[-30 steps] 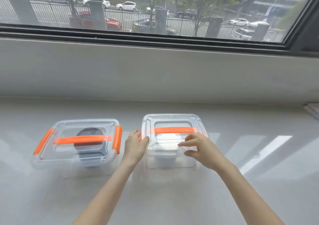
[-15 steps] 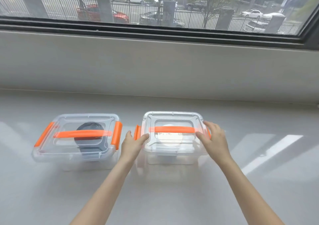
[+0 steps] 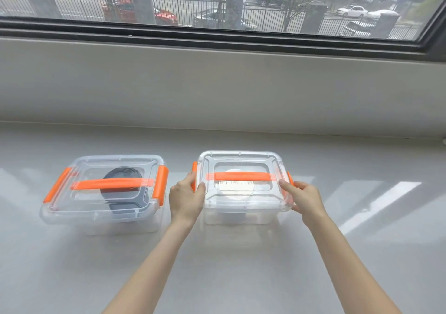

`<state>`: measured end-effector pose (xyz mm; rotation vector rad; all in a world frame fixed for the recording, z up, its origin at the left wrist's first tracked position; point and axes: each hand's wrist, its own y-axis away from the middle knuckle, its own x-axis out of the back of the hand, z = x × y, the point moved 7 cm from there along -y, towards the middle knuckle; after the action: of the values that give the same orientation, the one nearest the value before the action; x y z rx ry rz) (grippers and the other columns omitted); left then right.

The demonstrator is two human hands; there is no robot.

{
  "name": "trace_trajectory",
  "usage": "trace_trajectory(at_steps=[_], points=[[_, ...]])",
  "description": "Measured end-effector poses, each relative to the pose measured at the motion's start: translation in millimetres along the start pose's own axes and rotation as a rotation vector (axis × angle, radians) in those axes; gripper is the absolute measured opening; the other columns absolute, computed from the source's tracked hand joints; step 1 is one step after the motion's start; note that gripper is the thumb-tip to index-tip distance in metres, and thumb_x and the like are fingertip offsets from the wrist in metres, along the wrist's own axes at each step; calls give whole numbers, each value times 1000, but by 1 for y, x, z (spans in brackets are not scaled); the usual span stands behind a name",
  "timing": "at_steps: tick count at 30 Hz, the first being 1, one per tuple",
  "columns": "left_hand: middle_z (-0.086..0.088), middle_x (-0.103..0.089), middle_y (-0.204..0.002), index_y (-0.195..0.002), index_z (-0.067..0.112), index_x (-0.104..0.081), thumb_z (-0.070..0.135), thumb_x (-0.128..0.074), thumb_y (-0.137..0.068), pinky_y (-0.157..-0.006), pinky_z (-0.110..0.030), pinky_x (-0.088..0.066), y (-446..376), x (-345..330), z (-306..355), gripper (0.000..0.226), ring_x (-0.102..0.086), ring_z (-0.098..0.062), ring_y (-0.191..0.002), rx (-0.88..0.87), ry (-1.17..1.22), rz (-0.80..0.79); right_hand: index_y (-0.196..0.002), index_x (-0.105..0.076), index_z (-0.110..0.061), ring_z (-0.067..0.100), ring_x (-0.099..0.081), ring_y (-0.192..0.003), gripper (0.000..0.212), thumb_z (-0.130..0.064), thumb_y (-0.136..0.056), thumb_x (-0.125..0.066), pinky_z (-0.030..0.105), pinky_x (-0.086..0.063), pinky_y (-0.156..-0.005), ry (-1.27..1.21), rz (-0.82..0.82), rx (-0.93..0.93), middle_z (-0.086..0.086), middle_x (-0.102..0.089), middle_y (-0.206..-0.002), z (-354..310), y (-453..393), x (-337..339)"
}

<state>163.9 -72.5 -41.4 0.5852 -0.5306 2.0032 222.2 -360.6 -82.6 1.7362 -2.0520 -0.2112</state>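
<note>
Head view, the only one we have, looks down on a pale grey ledge (image 3: 241,265) under a window (image 3: 217,0), and on it we see the clear box (image 3: 241,213) standing right of centre, flat on the surface, with both of our hands on it. Our left hand (image 3: 185,196) grips the box's left side: the thumb lies on top of the lid (image 3: 241,159) near its edge, and the fingers curl round the side where an orange latch (image 3: 193,169) sticks out just above them. Our right hand (image 3: 305,199) grips the opposite side in the same way, thumb on the lid's edge and fingers curled under the rim, just beside the other orange latch (image 3: 290,177). We cannot tell whether either latch is snapped down. An orange handle (image 3: 241,176) lies flat across the middle of the lid, and through the plastic we make out a pale round thing (image 3: 235,190) inside. A second box (image 3: 101,207) of the same kind stands just to the left, close to our left hand but apart from it; its lid is on, its orange latches sit at both sides, and a dark round object (image 3: 123,183) shows inside.
</note>
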Motion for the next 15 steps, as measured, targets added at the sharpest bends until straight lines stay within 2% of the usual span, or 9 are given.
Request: trace_trajectory(at_steps=[2, 4, 7, 9, 11, 15], points=[[-26, -67, -82, -119, 9, -60, 11, -45, -82, -65, -41, -44, -1, -2, 8, 40, -57, -42, -71, -91, -130, -1, -109, -61, 1, 27, -62, -87, 43, -24, -76, -72, 38, -54, -74, -39, -31, -35, 15, -66, -101, 3, -1, -1], [-22, -67, -105, -131, 9, -49, 7, -39, -88, -69, -43, -46, -3, -7, 14, 44, -60, -43, -85, -155, -286, -33, -117, -56, 1, 28, -63, -90, 51, -23, -75, -73, 35, -54, -71, -80, -35, -39, 17, -66, -108, 4, -1, 0], [-17, -65, -103, -142, 14, -31, 11, -33, -91, -68, -41, -44, -4, -12, 15, 51, -60, -39, -88, -209, -459, -77, -119, -53, -1, 30, -63, -98, 53, -19, -74, -75, 42, -53, -87, -99, 16, -30, 15, -64, -108, 2, 0, 2], [-16, -66, -104, -138, 13, -39, 12, -35, -91, -69, -42, -45, -5, -11, 12, 47, -60, -39, -88, -201, -440, -91, -117, -55, -2, 30, -63, -100, 53, -19, -72, -76, 43, -51, -90, -77, 41, -3, 15, -65, -108, -1, 2, 3], [-19, -67, -105, -127, 8, -52, 11, -39, -89, -69, -43, -46, -7, -8, 12, 40, -60, -40, -86, -181, -385, -78, -112, -59, -3, 29, -63, -96, 45, -20, -73, -75, 39, -50, -86, 3, 96, 72, 14, -67, -104, -8, 5, 4], [-24, -69, -95, -111, 1, -61, 9, -42, -87, -67, -43, -45, -6, -8, 12, 32, -60, -42, -79, -185, -339, -62, -113, -61, -8, 33, -61, -99, 31, -21, -85, -60, 35, -44, -80, 355, 264, 331, 13, -69, -102, -29, 27, -4]])
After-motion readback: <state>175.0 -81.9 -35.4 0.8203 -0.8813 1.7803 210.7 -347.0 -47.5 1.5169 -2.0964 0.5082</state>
